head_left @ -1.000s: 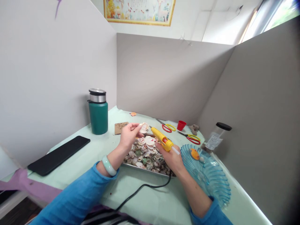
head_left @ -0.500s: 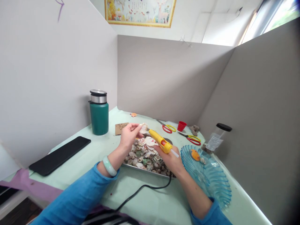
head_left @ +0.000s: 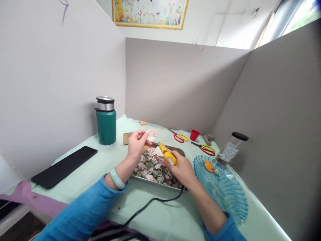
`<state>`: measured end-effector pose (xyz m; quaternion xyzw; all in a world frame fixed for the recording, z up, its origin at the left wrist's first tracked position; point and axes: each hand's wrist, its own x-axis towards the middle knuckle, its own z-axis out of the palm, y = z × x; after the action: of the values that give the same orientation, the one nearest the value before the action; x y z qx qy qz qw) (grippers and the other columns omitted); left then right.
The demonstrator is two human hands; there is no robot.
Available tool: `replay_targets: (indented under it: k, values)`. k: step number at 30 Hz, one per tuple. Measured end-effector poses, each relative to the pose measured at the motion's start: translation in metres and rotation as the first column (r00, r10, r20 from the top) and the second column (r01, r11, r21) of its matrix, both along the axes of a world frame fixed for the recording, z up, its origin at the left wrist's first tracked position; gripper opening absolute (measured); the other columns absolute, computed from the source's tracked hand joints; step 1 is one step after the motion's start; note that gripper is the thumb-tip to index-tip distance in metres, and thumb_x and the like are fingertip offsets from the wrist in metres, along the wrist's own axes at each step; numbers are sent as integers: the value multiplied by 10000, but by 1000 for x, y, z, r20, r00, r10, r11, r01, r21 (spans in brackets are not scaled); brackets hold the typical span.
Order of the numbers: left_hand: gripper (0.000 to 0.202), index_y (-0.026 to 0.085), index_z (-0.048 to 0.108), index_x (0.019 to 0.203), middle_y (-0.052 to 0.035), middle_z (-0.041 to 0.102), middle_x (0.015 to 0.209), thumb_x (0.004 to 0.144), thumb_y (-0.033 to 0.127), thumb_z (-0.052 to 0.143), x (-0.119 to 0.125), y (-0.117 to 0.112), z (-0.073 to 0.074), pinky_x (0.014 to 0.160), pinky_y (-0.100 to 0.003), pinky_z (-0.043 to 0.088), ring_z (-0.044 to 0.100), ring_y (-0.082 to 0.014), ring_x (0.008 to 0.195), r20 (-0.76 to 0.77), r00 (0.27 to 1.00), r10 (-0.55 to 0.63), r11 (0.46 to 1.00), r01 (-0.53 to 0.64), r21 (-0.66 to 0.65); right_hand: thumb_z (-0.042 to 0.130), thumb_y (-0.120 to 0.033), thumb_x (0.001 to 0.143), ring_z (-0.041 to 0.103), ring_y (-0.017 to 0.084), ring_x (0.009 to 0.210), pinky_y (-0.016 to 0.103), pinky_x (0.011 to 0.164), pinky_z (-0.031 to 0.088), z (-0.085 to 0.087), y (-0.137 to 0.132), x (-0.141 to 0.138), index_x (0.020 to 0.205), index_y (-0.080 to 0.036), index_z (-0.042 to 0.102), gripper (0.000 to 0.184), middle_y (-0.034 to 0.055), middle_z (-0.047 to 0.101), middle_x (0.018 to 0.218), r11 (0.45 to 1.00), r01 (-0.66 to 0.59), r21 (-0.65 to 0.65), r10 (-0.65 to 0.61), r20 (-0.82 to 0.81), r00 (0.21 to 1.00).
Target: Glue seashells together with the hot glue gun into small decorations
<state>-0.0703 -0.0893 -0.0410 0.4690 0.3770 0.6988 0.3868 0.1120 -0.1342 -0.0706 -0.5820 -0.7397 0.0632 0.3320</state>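
Note:
Between the thumb and fingers of my left hand (head_left: 136,144) is a pale seashell (head_left: 151,134), held up above the far side of the tray. My right hand (head_left: 182,169) grips a yellow glue gun (head_left: 166,153), whose nozzle points up and away, a little below and right of that shell and apart from it. A black cord (head_left: 155,199) trails from the glue gun's side across the table. Beneath both hands lies a metal tray (head_left: 156,183) heaped with many small shells (head_left: 150,169), some white, some greenish and spiral. My right hand partly covers them.
A blue glass plate (head_left: 225,197) with an orange shell (head_left: 209,166) lies to the right. Behind are two scissors (head_left: 180,137), a red cup (head_left: 194,135) and a clear jar (head_left: 230,150). On the left stand a green bottle (head_left: 106,125) and a black slab (head_left: 65,166). Grey panels enclose the table.
The glue gun has turned and drawn back from the shell, its nozzle now lower. The shell in my left hand has tilted to show more of its face.

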Motion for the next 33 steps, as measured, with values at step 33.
replay_targets:
  k: [33]
  values:
    - [402, 126, 620, 1033, -79, 694, 748, 767, 427, 603, 8, -14, -4, 632, -255, 525, 662, -156, 622, -275, 783, -558, 830, 525, -191, 521, -416, 827, 517, 123, 567, 230, 552, 380, 8, -4, -12, 768, -187, 567, 241, -6, 616, 672, 988, -3, 152, 63, -394, 917]
